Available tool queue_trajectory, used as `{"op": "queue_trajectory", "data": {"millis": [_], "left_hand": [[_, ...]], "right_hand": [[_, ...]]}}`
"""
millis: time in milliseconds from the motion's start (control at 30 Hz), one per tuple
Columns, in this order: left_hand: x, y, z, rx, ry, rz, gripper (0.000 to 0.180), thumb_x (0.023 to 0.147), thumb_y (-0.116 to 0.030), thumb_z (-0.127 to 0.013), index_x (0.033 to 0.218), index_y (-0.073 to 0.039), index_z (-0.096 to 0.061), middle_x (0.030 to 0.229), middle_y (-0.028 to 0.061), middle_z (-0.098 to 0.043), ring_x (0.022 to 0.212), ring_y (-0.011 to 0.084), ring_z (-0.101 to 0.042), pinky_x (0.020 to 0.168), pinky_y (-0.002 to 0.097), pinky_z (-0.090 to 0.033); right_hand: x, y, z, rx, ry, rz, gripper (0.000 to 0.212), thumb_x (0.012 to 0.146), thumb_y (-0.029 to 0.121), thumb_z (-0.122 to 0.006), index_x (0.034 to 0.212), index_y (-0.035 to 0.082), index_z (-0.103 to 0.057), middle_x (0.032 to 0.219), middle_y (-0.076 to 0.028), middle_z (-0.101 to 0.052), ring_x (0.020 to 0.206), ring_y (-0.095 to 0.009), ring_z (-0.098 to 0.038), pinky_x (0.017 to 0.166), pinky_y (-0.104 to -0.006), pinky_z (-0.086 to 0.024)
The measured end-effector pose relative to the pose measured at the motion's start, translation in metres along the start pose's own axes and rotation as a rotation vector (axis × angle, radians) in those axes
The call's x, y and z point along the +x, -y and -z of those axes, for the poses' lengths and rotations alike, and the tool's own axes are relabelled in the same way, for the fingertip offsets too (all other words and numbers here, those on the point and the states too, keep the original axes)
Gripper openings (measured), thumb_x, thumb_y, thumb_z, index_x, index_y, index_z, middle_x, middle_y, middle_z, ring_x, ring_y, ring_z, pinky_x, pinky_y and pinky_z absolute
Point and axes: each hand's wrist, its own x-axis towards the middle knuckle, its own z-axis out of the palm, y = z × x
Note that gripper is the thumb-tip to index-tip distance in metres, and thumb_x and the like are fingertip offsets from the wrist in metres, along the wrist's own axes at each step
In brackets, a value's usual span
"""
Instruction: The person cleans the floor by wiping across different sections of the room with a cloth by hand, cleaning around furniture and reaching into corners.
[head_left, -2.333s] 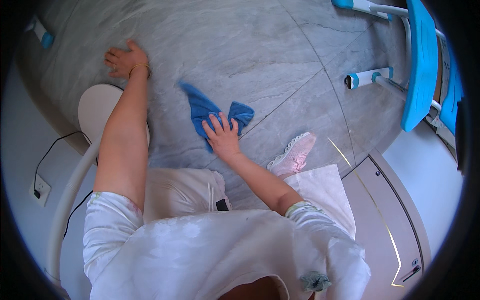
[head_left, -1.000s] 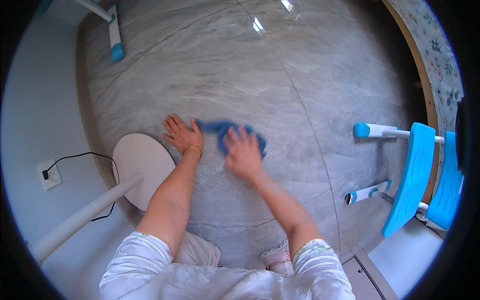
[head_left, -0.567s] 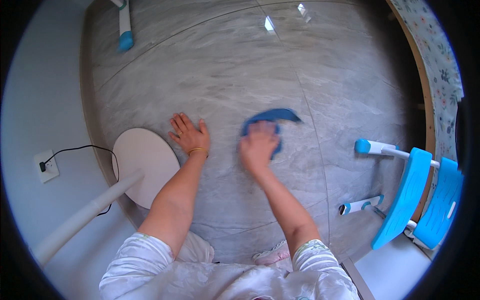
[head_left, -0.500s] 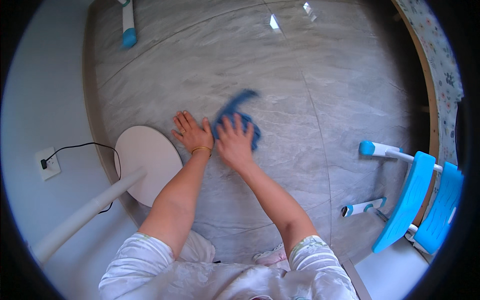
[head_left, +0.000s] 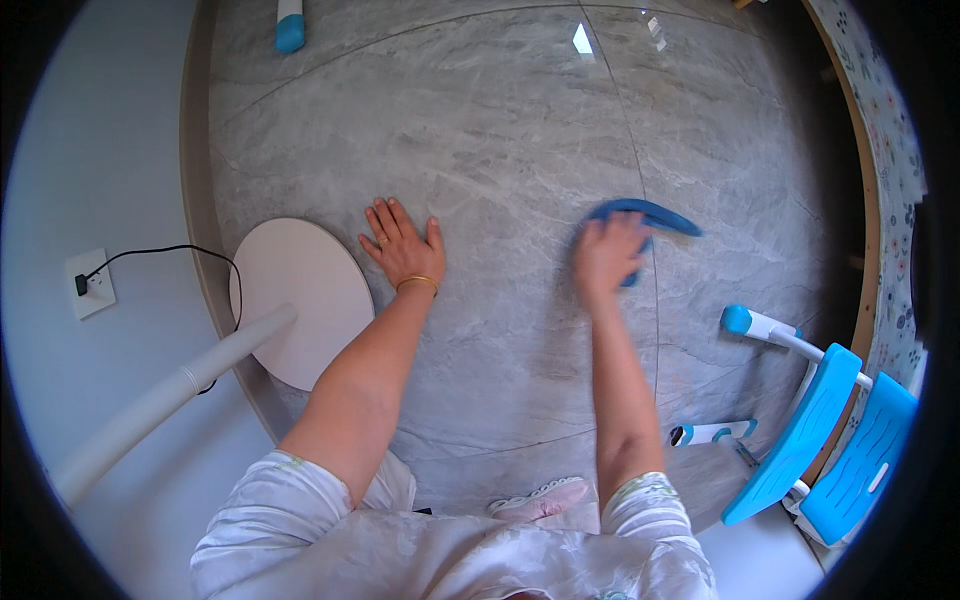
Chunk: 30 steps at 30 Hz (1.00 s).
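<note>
My left hand (head_left: 405, 247) lies flat on the grey marbled floor (head_left: 480, 150), fingers spread, with nothing under it that I can see. A thin gold bracelet circles its wrist and a ring is on one finger. Off to the right, my right hand (head_left: 608, 258) presses down on a blue cloth (head_left: 650, 212) against the floor. The cloth is bunched under the fingers, and a loose strip of it trails out to the right. Motion blurs this hand and the cloth a little.
At left stand a round white base (head_left: 300, 340) with a slanting pole (head_left: 190, 390) and a wall socket (head_left: 92, 285) with a black cord. A blue and white chair (head_left: 800, 440) is at right, beside a flower-patterned edge (head_left: 890, 180). A pink shoe (head_left: 540, 500) shows near me.
My right hand has swept the blue cloth to the right, away from my left hand. The left hand stays flat on the floor. The view has shifted slightly.
</note>
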Motion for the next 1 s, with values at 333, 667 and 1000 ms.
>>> {"op": "queue_trajectory", "data": {"millis": [333,667,1000], "left_hand": [[-0.001,-0.001,-0.009,0.086,0.000,-0.035,0.068,0.091,-0.044,-0.037,0.142,-0.002,-0.021,0.151,0.0140,-0.014,0.140,0.0302,-0.009,0.108,0.0553,-0.009],[-0.002,-0.001,-0.009,0.079,-0.026,-0.017,0.067,0.091,-0.045,-0.035,0.142,-0.002,-0.024,0.149,0.0143,-0.019,0.140,0.0302,-0.010,0.107,0.0567,-0.011],[-0.002,-0.002,-0.014,0.035,-0.086,-0.039,0.068,0.091,-0.046,-0.035,0.141,-0.003,-0.025,0.149,0.0136,-0.020,0.139,0.0303,-0.012,0.106,0.0581,-0.013]], "right_hand": [[0.023,0.152,-0.013,0.072,0.027,0.858,0.032,0.084,0.027,-0.048,0.113,0.019,-0.060,0.138,-0.002,-0.043,0.129,-0.028,-0.037,0.098,-0.0614,-0.026],[-0.047,-0.100,0.034,-0.115,-0.002,-0.003,0.063,0.082,0.047,-0.053,0.130,0.007,-0.047,0.147,-0.015,-0.025,0.134,-0.039,-0.021,0.098,-0.0671,-0.019],[-0.312,-0.091,0.054,0.048,0.402,0.564,0.065,0.074,0.050,-0.062,0.127,0.014,-0.050,0.145,-0.012,-0.029,0.136,-0.033,-0.020,0.100,-0.0685,-0.015]]}}
